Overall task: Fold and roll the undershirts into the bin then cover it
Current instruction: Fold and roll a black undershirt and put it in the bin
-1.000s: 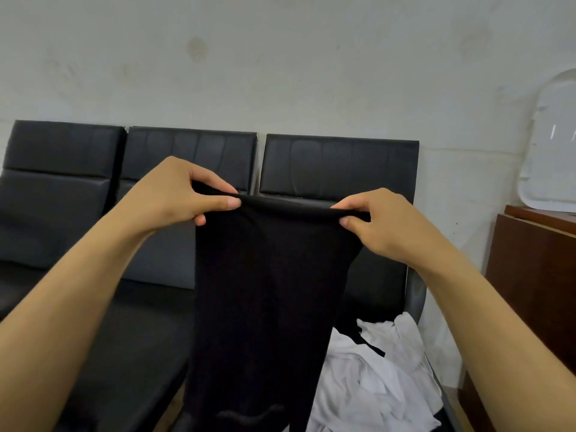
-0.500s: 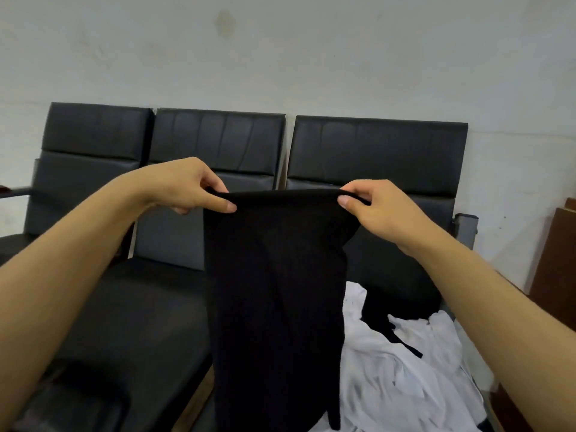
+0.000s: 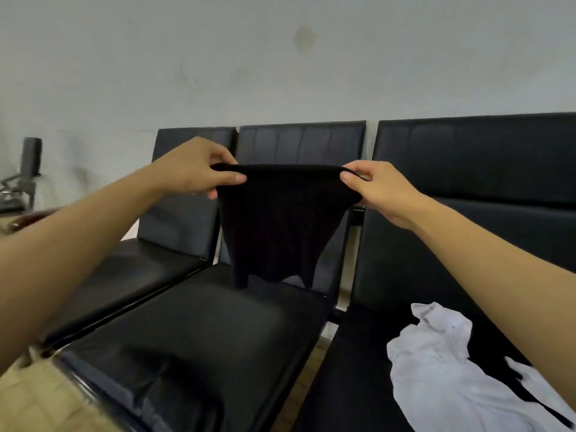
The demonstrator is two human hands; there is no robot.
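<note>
A black undershirt [image 3: 280, 226] hangs in the air above the middle seat, stretched between both hands. My left hand [image 3: 193, 173] pinches its top left corner and my right hand [image 3: 377, 188] pinches its top right corner. The shirt's lower edge dangles just over the seat cushion. A heap of white undershirts [image 3: 442, 375], with some black cloth mixed in, lies on the right seat. No bin or lid is in view.
A row of three black padded seats [image 3: 202, 335] stands against a pale wall [image 3: 280, 57]. Another dark chair [image 3: 28, 163] shows at the far left. Light wooden floor [image 3: 37, 400] is visible at the lower left.
Both hands have carried the black undershirt leftward, from over the right seat with the white heap to over the middle seat. The view has turned left; the heap now lies at lower right.
</note>
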